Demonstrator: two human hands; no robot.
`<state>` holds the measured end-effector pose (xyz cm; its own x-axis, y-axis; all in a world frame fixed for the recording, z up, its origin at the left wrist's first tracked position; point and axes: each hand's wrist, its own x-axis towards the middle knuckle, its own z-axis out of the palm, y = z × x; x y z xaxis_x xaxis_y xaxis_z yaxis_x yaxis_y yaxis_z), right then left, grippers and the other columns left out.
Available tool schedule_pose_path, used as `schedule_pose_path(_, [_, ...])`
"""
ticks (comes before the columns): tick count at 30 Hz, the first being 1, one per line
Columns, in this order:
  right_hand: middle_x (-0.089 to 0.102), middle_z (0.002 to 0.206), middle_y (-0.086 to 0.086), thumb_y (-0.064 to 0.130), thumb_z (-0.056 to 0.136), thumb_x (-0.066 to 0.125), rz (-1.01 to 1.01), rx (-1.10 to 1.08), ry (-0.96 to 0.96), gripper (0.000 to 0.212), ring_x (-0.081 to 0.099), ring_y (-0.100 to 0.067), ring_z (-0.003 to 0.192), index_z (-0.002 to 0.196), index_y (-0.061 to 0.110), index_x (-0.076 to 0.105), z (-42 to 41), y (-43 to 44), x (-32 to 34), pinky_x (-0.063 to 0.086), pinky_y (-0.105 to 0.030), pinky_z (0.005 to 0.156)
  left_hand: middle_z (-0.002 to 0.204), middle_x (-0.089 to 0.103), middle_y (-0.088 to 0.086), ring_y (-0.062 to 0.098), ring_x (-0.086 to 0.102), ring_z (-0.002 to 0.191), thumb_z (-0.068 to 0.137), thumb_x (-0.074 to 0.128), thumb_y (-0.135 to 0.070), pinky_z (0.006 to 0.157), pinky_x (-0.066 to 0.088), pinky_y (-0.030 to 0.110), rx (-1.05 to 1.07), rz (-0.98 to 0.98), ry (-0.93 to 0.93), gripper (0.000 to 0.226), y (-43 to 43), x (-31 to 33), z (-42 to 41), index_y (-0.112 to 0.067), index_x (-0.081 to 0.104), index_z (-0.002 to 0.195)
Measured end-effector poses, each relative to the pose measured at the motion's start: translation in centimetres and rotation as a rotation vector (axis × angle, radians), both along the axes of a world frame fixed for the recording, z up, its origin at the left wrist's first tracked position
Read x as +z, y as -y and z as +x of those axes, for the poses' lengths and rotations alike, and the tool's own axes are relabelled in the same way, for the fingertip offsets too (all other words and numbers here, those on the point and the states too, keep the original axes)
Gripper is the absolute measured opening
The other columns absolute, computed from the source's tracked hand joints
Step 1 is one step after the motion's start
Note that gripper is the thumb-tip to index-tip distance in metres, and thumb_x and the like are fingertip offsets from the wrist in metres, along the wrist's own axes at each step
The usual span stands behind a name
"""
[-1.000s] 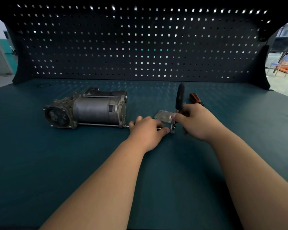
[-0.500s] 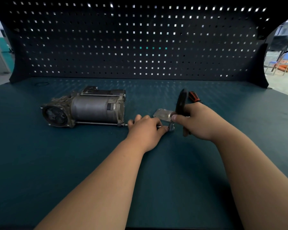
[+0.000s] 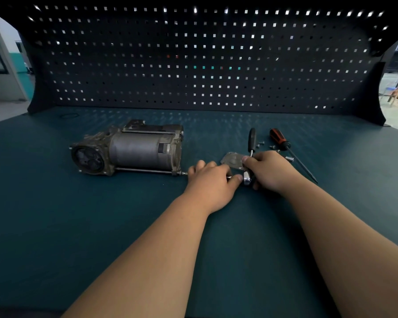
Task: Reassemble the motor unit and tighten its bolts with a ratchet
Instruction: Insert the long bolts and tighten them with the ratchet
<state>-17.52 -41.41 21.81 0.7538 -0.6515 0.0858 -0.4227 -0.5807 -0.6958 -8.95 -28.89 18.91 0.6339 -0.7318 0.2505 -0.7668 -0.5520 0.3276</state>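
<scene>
Fingers (image 3: 201,165) of your left hand (image 3: 210,182) curl over and pinch a thin steel rod (image 3: 184,173). Your right hand (image 3: 274,171) is clamped round the black-handled chrome ratchet (image 3: 252,140) near its head, mid-bench (image 3: 101,226). A small flat metal plate (image 3: 231,160) lies just behind them.

The rod runs left to a lower corner of the grey cast-metal motor unit (image 3: 129,150), which lies on its side left of centre. It looks heavy and rigid, so steady it by the smooth barrel. Toward the back edge lie loose screws (image 3: 290,159) and an orange-and-black screwdriver (image 3: 279,140).
</scene>
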Motion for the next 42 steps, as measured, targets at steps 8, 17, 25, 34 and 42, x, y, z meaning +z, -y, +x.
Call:
schedule_pose_path(8, [0.06, 0.043, 0.002, 0.034, 0.097, 0.05, -0.028, 0.035, 0.082, 0.03, 0.054, -0.008, 0.037, 0.077, 0.013, 0.059, -0.9, -0.6, 0.4, 0.036, -0.017, 0.036, 0.112, 0.055, 0.004, 0.028, 0.034, 0.116, 0.093, 0.037, -0.061, 0.094, 0.025, 0.04, 0.012, 0.032, -0.03, 0.043, -0.1, 0.4, 0.0, -0.031, 0.064, 0.107])
schedule_pose_path(17, [0.07, 0.076, 0.003, 0.031, 0.085, 0.067, -0.182, 0.216, 0.006, 0.005, 0.064, -0.008, 0.05, 0.085, 0.026, 0.07, -4.2, -1.8, 2.7, 0.053, -0.023, 0.06, 0.098, 0.048, 0.001, 0.027, 0.034, 0.114, 0.093, 0.036, -0.06, 0.09, 0.025, 0.039, 0.01, 0.04, -0.048, 0.039, -0.1, 0.7, 0.0, -0.034, 0.064, 0.103])
schedule_pose_path(25, [0.07, 0.065, 0.008, 0.022, 0.084, 0.069, -0.072, 0.224, 0.056, 0.005, 0.066, -0.009, 0.052, 0.086, 0.027, 0.071, -4.3, -1.0, 2.6, 0.049, -0.028, 0.059, 0.11, 0.054, 0.004, 0.028, 0.035, 0.114, 0.093, 0.036, -0.06, 0.094, 0.025, 0.04, 0.02, 0.026, -0.019, 0.041, 0.2, 0.4, 0.0, -0.031, 0.063, 0.101])
schedule_pose_path(34, [0.057, 0.041, 0.002, 0.033, 0.097, 0.052, 0.015, 0.012, 0.113, 0.031, 0.051, -0.006, 0.033, 0.083, 0.008, 0.064, -0.9, -0.6, 0.8, 0.035, -0.015, 0.035, 0.112, 0.057, 0.005, 0.028, 0.039, 0.111, 0.093, 0.039, -0.055, 0.094, 0.026, 0.038, 0.031, -0.036, 0.023, 0.039, 0.0, -0.2, -0.2, -0.025, 0.061, 0.105])
schedule_pose_path(42, [0.061, 0.043, 0.003, 0.04, 0.097, 0.049, 0.027, -0.021, 0.011, 0.038, 0.046, -0.002, 0.032, 0.078, 0.013, 0.067, 0.2, 0.4, -0.1, 0.032, -0.022, 0.045, 0.114, 0.057, 0.003, 0.027, 0.038, 0.112, 0.094, 0.037, -0.057, 0.093, 0.025, 0.037, 0.028, -0.022, 0.035, 0.039, 0.1, -0.3, 0.0, -0.028, 0.06, 0.107])
